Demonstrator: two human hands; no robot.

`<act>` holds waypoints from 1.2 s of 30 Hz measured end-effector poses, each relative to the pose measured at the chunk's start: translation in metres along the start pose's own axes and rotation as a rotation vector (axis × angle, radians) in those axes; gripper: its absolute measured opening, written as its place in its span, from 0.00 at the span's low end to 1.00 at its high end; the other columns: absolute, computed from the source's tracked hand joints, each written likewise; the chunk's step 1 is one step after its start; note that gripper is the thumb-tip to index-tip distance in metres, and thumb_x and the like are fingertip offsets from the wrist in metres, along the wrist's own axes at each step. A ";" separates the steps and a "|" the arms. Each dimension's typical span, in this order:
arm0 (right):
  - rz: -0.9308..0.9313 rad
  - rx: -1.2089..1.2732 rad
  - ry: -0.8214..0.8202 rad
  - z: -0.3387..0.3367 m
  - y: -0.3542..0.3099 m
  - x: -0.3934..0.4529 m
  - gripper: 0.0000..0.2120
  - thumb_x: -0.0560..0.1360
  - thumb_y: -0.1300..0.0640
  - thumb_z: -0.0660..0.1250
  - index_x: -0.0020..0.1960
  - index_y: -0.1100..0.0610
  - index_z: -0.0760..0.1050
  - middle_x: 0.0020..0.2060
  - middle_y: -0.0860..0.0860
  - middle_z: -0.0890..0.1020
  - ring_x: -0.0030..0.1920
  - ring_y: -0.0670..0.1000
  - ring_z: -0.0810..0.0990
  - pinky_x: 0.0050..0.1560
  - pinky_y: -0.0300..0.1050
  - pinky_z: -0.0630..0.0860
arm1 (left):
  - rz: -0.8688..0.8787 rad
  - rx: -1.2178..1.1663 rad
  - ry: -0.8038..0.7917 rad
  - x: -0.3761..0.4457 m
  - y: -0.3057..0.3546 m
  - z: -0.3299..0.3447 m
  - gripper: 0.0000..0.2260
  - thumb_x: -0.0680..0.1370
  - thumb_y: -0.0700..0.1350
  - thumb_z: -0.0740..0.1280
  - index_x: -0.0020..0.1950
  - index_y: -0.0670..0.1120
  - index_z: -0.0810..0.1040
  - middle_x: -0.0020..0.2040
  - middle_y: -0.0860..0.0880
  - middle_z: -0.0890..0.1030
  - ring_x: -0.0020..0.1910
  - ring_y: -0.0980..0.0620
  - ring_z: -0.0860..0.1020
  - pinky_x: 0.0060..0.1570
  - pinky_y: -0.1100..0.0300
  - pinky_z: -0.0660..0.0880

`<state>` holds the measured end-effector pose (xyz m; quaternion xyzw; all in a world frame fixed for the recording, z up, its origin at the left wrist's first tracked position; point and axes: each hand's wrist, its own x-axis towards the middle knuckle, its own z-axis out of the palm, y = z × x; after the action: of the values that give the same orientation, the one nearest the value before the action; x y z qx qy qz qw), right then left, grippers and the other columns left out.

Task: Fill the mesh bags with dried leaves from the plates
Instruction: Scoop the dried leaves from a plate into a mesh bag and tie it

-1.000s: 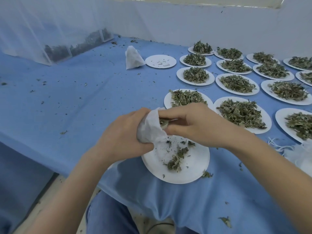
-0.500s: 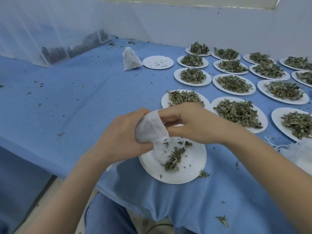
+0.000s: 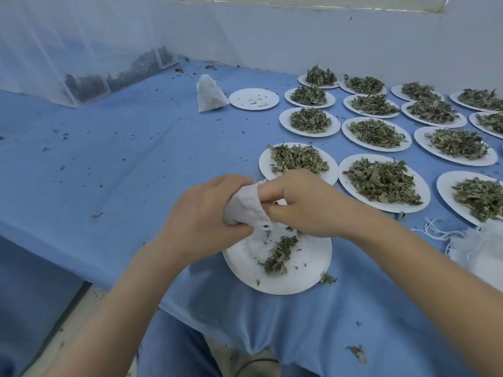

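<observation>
The fingers (image 3: 272, 189) of the right hand (image 3: 304, 205) are curled at the mouth of a small white mesh bag (image 3: 245, 208), their tips tucked into or against its opening; whether they pinch leaves there is hidden. The left hand (image 3: 206, 213) grips the same bag from the other side, its fingers wrapped round the bunched fabric so that the bag sits between the two hands, its loose lower corner hanging just below the right hand's fingertips.

Both hands hover over a white paper plate (image 3: 307, 273), which lies at the near edge of the worktop (image 3: 122, 172), covered in blue cloth. On that plate a small remnant of dried leaves (image 3: 277, 254) and some crumbs lie directly beneath the bag.

Beyond this near plate, just past the hands, stands a full plate of leaves (image 3: 298, 159), and beside that one, to the right, another full plate (image 3: 383, 182). Further plates heaped with leaves run in rows behind and to the right of these. Far behind the near plate, to the left of the rows, is an emptied plate (image 3: 253, 98) bearing only crumbs, and just beside it a filled mesh bag (image 3: 210, 93) stands upright on the cloth. To the right of the near plate, at the frame's edge, lies a heap of unfilled bags (image 3: 481, 246) with white drawstrings (image 3: 441, 232). Leaf fragments are scattered across the cloth. Well to the left of the near plate hangs a sheer white net (image 3: 68, 42).
</observation>
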<state>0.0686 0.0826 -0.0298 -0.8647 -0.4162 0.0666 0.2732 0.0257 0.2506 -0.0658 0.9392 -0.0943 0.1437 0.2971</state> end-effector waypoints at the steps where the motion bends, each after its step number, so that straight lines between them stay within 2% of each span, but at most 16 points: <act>1: -0.012 0.015 -0.042 -0.002 -0.001 -0.002 0.08 0.77 0.64 0.63 0.46 0.63 0.80 0.35 0.58 0.80 0.34 0.52 0.72 0.43 0.49 0.73 | 0.000 0.010 0.004 0.000 0.000 -0.001 0.19 0.62 0.51 0.69 0.52 0.56 0.76 0.43 0.60 0.77 0.41 0.55 0.75 0.41 0.56 0.73; 3: -0.006 0.132 -0.007 -0.004 0.001 -0.008 0.07 0.77 0.64 0.63 0.50 0.62 0.81 0.42 0.56 0.83 0.44 0.55 0.79 0.50 0.50 0.75 | -0.008 0.028 -0.004 0.001 -0.002 -0.003 0.21 0.61 0.53 0.66 0.53 0.56 0.75 0.44 0.61 0.77 0.42 0.56 0.75 0.42 0.56 0.73; 4: 0.022 0.222 0.073 -0.006 0.003 -0.013 0.08 0.76 0.64 0.65 0.50 0.58 0.81 0.44 0.52 0.84 0.47 0.50 0.81 0.53 0.45 0.76 | -0.015 0.037 -0.011 0.002 -0.003 -0.004 0.21 0.61 0.53 0.66 0.53 0.57 0.75 0.44 0.61 0.77 0.42 0.56 0.75 0.42 0.57 0.73; 6: 0.066 0.268 0.235 -0.009 0.010 -0.023 0.07 0.75 0.59 0.67 0.50 0.50 0.81 0.45 0.42 0.84 0.45 0.39 0.81 0.51 0.35 0.76 | -0.038 0.049 -0.017 0.002 -0.008 -0.007 0.20 0.61 0.53 0.66 0.53 0.59 0.73 0.44 0.61 0.77 0.43 0.56 0.75 0.41 0.58 0.72; 7: 0.099 0.152 0.235 -0.010 0.013 -0.029 0.07 0.75 0.52 0.67 0.51 0.48 0.81 0.45 0.40 0.82 0.44 0.38 0.80 0.49 0.35 0.76 | -0.050 0.050 -0.021 0.001 -0.010 -0.009 0.20 0.61 0.53 0.67 0.52 0.59 0.73 0.43 0.61 0.77 0.43 0.55 0.75 0.41 0.57 0.72; 9: 0.248 -0.154 0.050 -0.008 0.018 -0.037 0.25 0.69 0.31 0.59 0.58 0.45 0.76 0.50 0.41 0.77 0.44 0.39 0.76 0.48 0.38 0.76 | -0.071 0.045 -0.030 0.001 -0.015 -0.010 0.18 0.63 0.52 0.70 0.50 0.62 0.71 0.43 0.61 0.77 0.42 0.56 0.75 0.41 0.59 0.72; 10: 0.324 -0.252 -0.066 -0.003 0.021 -0.040 0.34 0.63 0.25 0.55 0.62 0.43 0.72 0.54 0.42 0.73 0.46 0.41 0.74 0.49 0.40 0.74 | -0.077 0.043 -0.030 0.001 -0.016 -0.010 0.18 0.63 0.52 0.71 0.50 0.63 0.70 0.42 0.61 0.77 0.42 0.57 0.75 0.40 0.60 0.71; 12: 0.424 -0.303 -0.180 0.012 0.022 -0.042 0.41 0.59 0.21 0.54 0.66 0.42 0.66 0.57 0.44 0.67 0.51 0.45 0.71 0.51 0.43 0.71 | -0.088 0.045 -0.022 0.000 -0.017 -0.010 0.18 0.62 0.53 0.70 0.49 0.64 0.70 0.42 0.62 0.77 0.42 0.59 0.74 0.39 0.62 0.70; 15: 0.398 -0.318 -0.147 0.032 0.024 -0.041 0.38 0.61 0.24 0.59 0.64 0.44 0.66 0.55 0.46 0.64 0.51 0.49 0.69 0.54 0.46 0.71 | -0.083 0.047 -0.010 0.000 -0.016 -0.009 0.19 0.61 0.54 0.67 0.51 0.63 0.71 0.41 0.62 0.77 0.41 0.60 0.74 0.39 0.61 0.71; 19: 0.284 -0.307 -0.104 0.042 0.025 -0.041 0.29 0.70 0.32 0.61 0.67 0.42 0.65 0.55 0.46 0.64 0.45 0.47 0.65 0.47 0.40 0.64 | -0.076 0.042 -0.017 -0.002 -0.017 -0.008 0.19 0.64 0.50 0.73 0.51 0.61 0.72 0.41 0.62 0.77 0.42 0.58 0.74 0.40 0.61 0.71; 23: 0.212 -0.281 -0.129 0.042 0.022 -0.041 0.23 0.74 0.38 0.61 0.68 0.40 0.65 0.57 0.47 0.65 0.46 0.47 0.68 0.50 0.40 0.67 | -0.088 0.054 -0.025 -0.003 -0.015 -0.007 0.20 0.61 0.54 0.66 0.52 0.60 0.72 0.41 0.61 0.77 0.42 0.56 0.74 0.41 0.57 0.72; 26: 0.193 -0.258 -0.138 0.042 0.020 -0.037 0.18 0.77 0.44 0.61 0.65 0.46 0.72 0.60 0.47 0.69 0.53 0.47 0.72 0.51 0.36 0.64 | -0.091 0.054 -0.030 -0.003 -0.012 -0.007 0.20 0.60 0.54 0.66 0.52 0.60 0.72 0.41 0.61 0.76 0.42 0.55 0.74 0.42 0.56 0.73; 29: 0.209 -0.188 -0.087 0.043 0.021 -0.039 0.14 0.78 0.49 0.62 0.61 0.50 0.77 0.60 0.47 0.73 0.56 0.48 0.75 0.56 0.35 0.66 | -0.086 0.060 -0.030 -0.004 -0.012 -0.008 0.21 0.60 0.54 0.65 0.53 0.58 0.73 0.42 0.60 0.77 0.42 0.54 0.74 0.42 0.56 0.73; 33: 0.194 -0.159 -0.062 0.043 0.022 -0.040 0.11 0.78 0.52 0.62 0.57 0.51 0.80 0.56 0.47 0.78 0.55 0.45 0.76 0.56 0.33 0.67 | -0.081 0.079 -0.058 -0.005 -0.012 -0.009 0.21 0.60 0.53 0.64 0.53 0.57 0.73 0.40 0.61 0.76 0.41 0.55 0.74 0.40 0.57 0.73; 36: 0.187 -0.025 0.017 0.027 0.020 -0.036 0.07 0.76 0.56 0.67 0.50 0.54 0.83 0.47 0.47 0.84 0.46 0.39 0.77 0.47 0.28 0.68 | -0.089 0.096 -0.099 -0.006 -0.013 -0.009 0.19 0.61 0.52 0.67 0.51 0.58 0.73 0.39 0.62 0.75 0.40 0.57 0.73 0.37 0.62 0.70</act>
<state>0.0496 0.0561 -0.0670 -0.9036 -0.3324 0.0793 0.2584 0.0214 0.2669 -0.0677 0.9616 -0.0600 0.0880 0.2529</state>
